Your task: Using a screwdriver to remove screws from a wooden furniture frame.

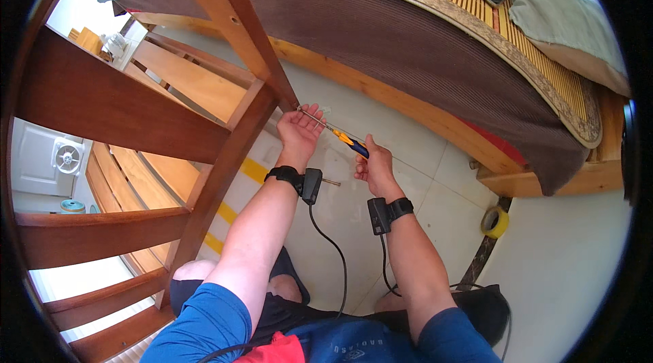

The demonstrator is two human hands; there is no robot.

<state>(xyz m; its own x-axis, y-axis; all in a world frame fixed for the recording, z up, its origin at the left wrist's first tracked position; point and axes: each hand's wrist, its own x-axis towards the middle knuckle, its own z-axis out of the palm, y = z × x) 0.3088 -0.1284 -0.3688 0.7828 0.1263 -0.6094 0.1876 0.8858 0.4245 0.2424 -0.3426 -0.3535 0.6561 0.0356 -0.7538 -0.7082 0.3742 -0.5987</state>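
A screwdriver [352,144] with a yellow and dark blue handle slants across the middle of the view. My right hand [378,167] is closed round the rear end of its handle. The thin metal shaft runs up and left to the lower part of a reddish-brown wooden post [262,53], where its tip meets a small metal fastener too small to make out. Beside that spot my left hand [299,133] is palm up with fingers stretched out, and the shaft passes over the fingers. A metal rod, perhaps a bolt [331,182], shows beside my left wrist.
Slatted wooden furniture [102,227] fills the left side. Ahead stands a bed with a brown cover [408,43] and a wooden side rail [401,101]. A yellow tape roll [494,222] lies by the right wall. Cables hang from black devices on both wrists.
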